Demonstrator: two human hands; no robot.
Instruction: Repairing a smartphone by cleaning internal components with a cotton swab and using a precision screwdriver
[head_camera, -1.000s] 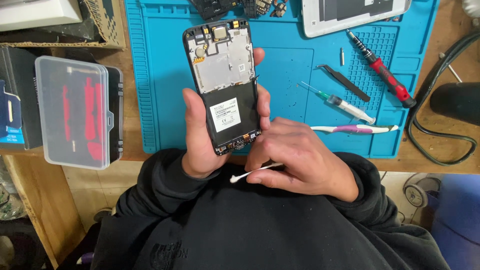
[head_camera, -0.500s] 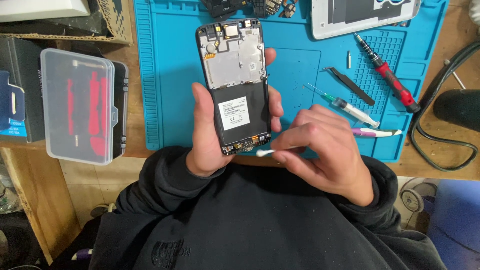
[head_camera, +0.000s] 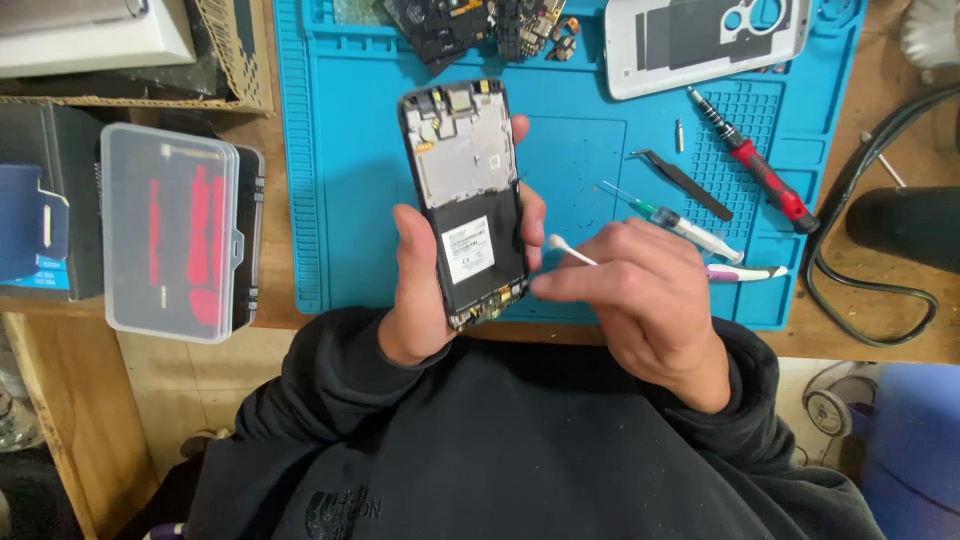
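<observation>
the blue mat (head_camera: 340, 200) covered the middle of the wooden bench (head_camera: 280, 290), its near edge running just behind both hands. bare mat lay open at 9 o'clock of the opened phone (head_camera: 468, 205) and between the phone and the tools at 3 o'clock. a clear plastic case (head_camera: 172, 232) with red parts inside sat at 9 o'clock, off the mat, beside a dark box (head_camera: 45, 210) with a blue patch. a white rear cover (head_camera: 705, 40) lay at 1 o'clock, loose circuit pieces (head_camera: 480, 25) at 12 o'clock. a red-handled screwdriver (head_camera: 755, 165), black tweezers (head_camera: 682, 185) and a syringe (head_camera: 680, 228) lay at 3 o'clock. a white rectangular label sat on the phone's black lower half.

the left hand (head_camera: 425, 285) was closed round the phone, thumb on its left edge, fingertips showing past its right edge, holding it upright above the mat. the right hand (head_camera: 640, 300) pinched a cotton swab (head_camera: 570, 250), its white tip pointing toward 10 o'clock, just beside the phone's right edge.
</observation>
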